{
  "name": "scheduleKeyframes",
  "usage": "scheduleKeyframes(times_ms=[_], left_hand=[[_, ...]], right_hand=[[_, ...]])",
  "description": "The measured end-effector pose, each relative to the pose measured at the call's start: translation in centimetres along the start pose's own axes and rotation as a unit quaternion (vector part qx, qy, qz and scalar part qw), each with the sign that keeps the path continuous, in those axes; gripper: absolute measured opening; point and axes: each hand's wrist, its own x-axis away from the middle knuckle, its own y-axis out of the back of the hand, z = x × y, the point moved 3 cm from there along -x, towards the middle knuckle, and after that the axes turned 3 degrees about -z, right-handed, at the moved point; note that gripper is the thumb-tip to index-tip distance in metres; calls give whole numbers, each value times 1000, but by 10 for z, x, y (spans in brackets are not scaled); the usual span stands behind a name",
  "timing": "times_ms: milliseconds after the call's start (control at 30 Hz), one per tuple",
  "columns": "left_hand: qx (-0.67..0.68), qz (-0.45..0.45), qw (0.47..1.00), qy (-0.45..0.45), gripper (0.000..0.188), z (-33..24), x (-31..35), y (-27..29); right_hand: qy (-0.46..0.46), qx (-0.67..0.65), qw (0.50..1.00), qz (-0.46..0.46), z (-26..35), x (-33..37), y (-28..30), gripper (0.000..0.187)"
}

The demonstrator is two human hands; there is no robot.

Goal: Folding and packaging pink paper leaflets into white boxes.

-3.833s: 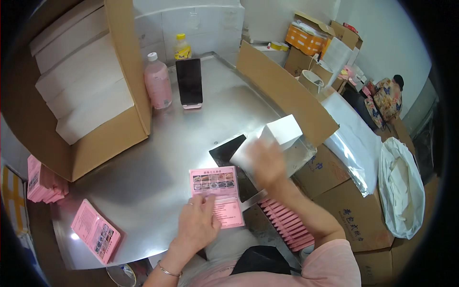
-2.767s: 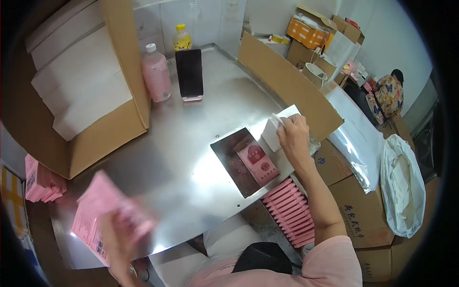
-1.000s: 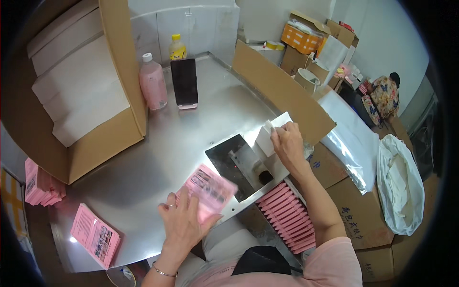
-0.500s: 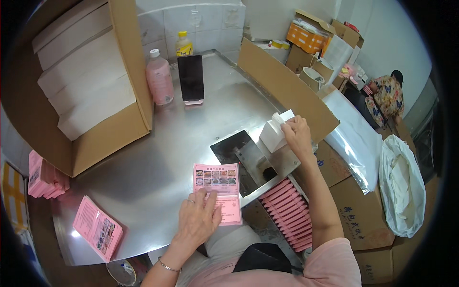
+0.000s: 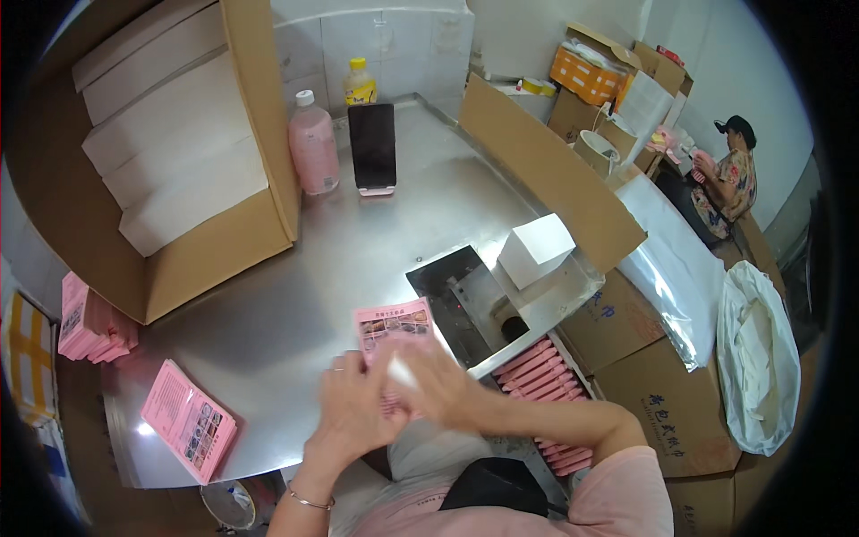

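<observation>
Now the right hand (image 5: 440,387), blurred, pinches a white wad (image 5: 402,371) over the pink packet (image 5: 392,322) on the metal table (image 5: 340,259); left hand (image 5: 356,404) alongside, grip unclear. Best keep that packet flat.

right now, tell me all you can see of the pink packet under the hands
The pink packet lies near the front edge of the metal table. Its upper part has a line of dark print above rows of pictures and looks thin and smooth, perhaps plastic. The left hand covers its lower left, seemingly touching it. The blurred right hand and something white hide more; whether they touch is unclear.
</observation>
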Motion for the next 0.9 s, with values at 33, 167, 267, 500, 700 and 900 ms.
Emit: scheduleKeyframes(times_ms=[33,167,267,500,700,900], left_hand=[[28,-26,999,-1,73,-9,-1,-6],[73,13,996,39,80,-2,5,-6],[119,-13,992,48,60,19,29,20],[-134,-239,938,214,24,85,126,118],[-359,-140,896,221,35,170,180,92],[49,-127,980,142,26,65,63,41]], right_hand=[[-66,56,992,89,-26,-16,-13,34],[-277,83,952,97,-87,-20,-41,19],[-305,19,952,-28,-113,21,-10,13],[-258,294,919,-40,-103,-8,83,13],[-360,350,865,-18,-162,39,96,9],[-368,304,876,-70,-176,38,102,16]])
